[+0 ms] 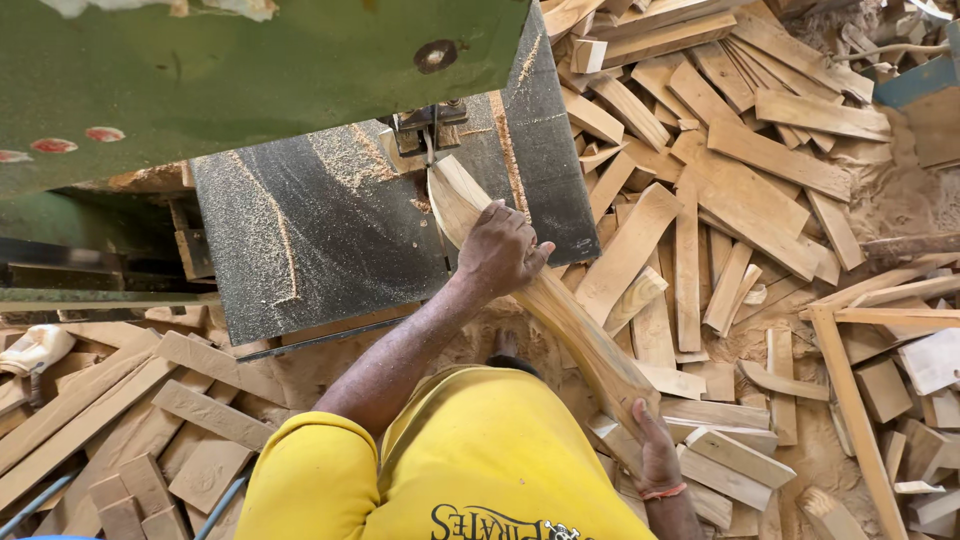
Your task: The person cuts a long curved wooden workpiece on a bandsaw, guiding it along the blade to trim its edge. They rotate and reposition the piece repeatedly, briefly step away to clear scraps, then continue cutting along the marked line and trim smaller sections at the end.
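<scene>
A long, slightly curved wooden piece [575,325] lies slanted across the dark metal saw table [320,240], and its far end meets the thin saw blade [431,150] under the blade guide. My left hand [500,250] presses down on top of the piece close behind the blade, fingers spread over the wood. My right hand [655,450], with an orange band on the wrist, grips the near end of the same piece off the table's edge. Sawdust covers the table in streaks.
The green machine body [250,60] overhangs the table at the top left. Heaps of cut wooden slats [740,190] cover the sawdust floor to the right, and more planks [110,410] lie at the lower left. My yellow shirt [470,460] fills the bottom centre.
</scene>
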`<state>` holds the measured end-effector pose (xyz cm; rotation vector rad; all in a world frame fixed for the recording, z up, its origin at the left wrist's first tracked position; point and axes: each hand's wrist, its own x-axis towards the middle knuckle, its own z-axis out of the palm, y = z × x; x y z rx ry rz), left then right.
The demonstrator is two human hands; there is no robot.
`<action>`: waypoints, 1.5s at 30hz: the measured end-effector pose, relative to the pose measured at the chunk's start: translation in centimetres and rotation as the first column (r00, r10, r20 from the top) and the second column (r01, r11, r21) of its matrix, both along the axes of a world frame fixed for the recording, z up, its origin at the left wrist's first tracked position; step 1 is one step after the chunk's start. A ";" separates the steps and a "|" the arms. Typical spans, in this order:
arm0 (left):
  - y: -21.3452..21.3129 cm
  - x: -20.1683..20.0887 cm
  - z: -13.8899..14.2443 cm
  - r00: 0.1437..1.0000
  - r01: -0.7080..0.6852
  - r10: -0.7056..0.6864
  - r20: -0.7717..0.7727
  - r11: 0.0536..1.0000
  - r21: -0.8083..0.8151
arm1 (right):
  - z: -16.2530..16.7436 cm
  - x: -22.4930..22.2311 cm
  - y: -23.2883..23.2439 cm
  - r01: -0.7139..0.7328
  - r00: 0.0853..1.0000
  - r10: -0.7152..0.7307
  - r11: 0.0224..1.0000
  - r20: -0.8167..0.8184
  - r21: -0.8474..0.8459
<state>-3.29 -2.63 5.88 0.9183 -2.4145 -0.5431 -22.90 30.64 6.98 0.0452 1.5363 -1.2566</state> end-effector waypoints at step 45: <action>2.4 1.2 0.8 0.970 0.241 -0.240 0.037 0.971 -0.009 | 2.1 8.1 -1.7 0.178 0.984 -0.178 0.984 0.022 -0.011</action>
